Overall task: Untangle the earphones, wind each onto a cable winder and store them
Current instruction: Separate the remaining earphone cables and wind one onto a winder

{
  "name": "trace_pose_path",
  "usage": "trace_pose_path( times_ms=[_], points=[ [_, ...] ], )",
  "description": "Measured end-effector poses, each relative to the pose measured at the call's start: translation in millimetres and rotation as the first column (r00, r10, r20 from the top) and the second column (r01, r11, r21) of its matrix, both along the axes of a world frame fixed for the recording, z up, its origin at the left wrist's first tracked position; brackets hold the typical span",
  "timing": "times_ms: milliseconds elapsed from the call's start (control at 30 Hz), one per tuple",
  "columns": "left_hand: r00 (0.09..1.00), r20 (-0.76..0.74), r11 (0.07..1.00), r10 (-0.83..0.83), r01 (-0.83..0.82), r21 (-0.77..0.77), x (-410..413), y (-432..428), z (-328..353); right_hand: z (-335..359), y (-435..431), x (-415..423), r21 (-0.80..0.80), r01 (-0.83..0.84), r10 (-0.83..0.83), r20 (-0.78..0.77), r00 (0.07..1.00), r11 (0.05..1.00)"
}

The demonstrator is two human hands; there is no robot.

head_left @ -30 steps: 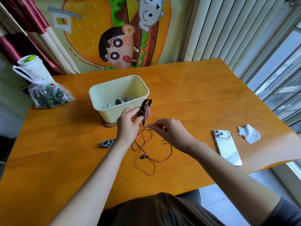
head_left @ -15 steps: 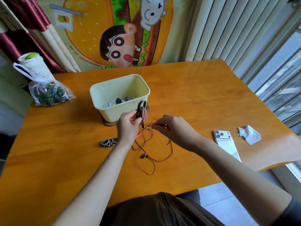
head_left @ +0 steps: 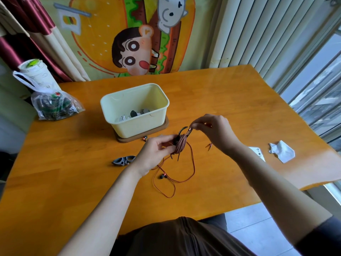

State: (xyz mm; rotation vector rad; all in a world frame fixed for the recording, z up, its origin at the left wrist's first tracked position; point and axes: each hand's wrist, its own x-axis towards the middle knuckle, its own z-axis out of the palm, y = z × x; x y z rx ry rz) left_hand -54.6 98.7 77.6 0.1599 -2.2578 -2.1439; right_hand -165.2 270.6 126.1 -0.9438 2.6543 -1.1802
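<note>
2 bare hands work above the orange wooden surface [head_left: 230,108], just in front of 1 cream plastic bin [head_left: 138,126]. The left hand [head_left: 154,154] holds 1 black cable winder [head_left: 179,137], with thumb and fingers curled round the bundle of reddish-brown earphone cable [head_left: 181,145] wrapped on it. The right hand [head_left: 216,133] is just beside it. Its thumb and first fingers are pinched together on the cable's coppery end piece [head_left: 189,131], which sits at the top of the winder. The unwound cable hangs from the bundle and lies in loose loops [head_left: 192,163] on the surface below the hands. 2 earbuds show: 1 earbud [head_left: 163,176] among the loops near the left wrist, and 1 second earbud [head_left: 144,138] against the brown board [head_left: 164,126] under the bin. 1 grey cable winder [head_left: 123,160] lies flat on the surface, left of the left wrist and apart from it. Inside the bin lie white and dark wound pieces [head_left: 134,114]; I cannot tell their number. To the right, 1 white phone [head_left: 257,151] is mostly hidden behind the right forearm, and 1 crumpled white tissue [head_left: 282,151] lies near it. At the far left edge sit 1 clear plastic bag [head_left: 55,108] and 1 white lidded cup [head_left: 36,74].
</note>
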Motion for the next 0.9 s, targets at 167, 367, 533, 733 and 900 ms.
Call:
trace_pose_path(
  times_ms=[167,367,533,733,900],
  points=[
    [0.999,0.019,0.967,-0.04,0.033,0.252,1,2,4,-10,-8,4,-0.114,0.027,-0.008,0.165,0.986,0.993],
    [0.997,-0.012,0.834,0.071,-0.053,0.549,-6,9,16,-29,-23,33,-0.326,0.17,-0.027,0.401,0.916,0.93],
    [0.963,0.034,0.809,0.266,-0.242,0.535,-14,12,13,-47,-35,55,-0.249,0.211,-0.091,0.419,0.903,0.945],
    [0.888,0.087,0.794,0.451,-0.444,0.416,-21,7,7,-49,-36,71,0.007,0.044,-0.044,0.208,0.977,0.999],
    [0.911,-0.151,0.828,0.385,-0.413,-0.379,-17,6,-8,-32,-27,71,0.249,-0.02,0.03,-0.038,0.999,0.968]
  ],
)
